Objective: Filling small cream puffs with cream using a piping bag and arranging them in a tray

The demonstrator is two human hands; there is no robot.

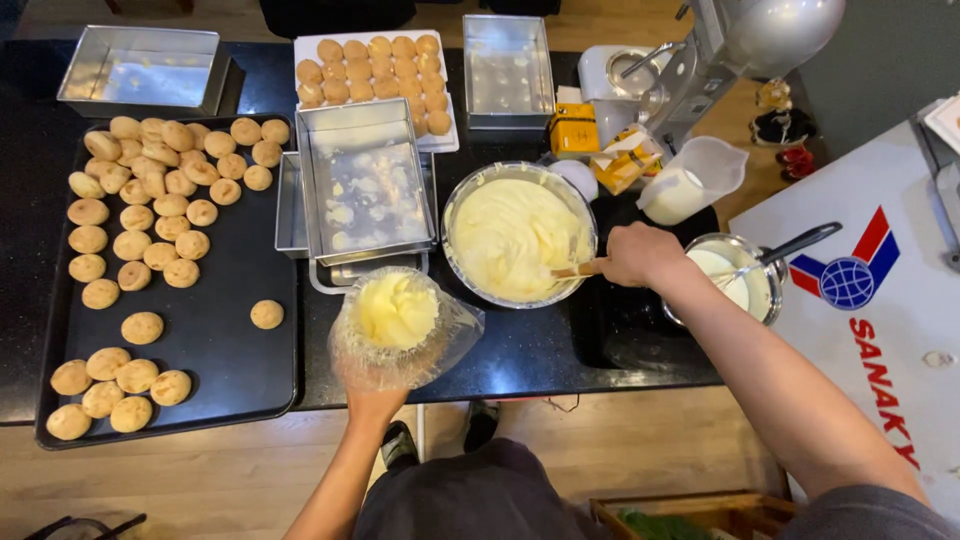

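Below piping bag [402, 330], left hand [375, 400] grips it, mostly hidden; right hand [638, 256] holds spatula [570, 270], blade buried in cream bowl [458, 205].

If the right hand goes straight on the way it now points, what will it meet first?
The right hand points left across the metal bowl, so it would probably first meet the pale cream inside. Depth is hard to judge from above.

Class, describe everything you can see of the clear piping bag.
The piping bag is thin clear plastic, its top folded open and outward, partly filled with pale yellow cream. The left hand holds it upright from below, over the black counter's front edge, between the dark tray and the cream bowl.
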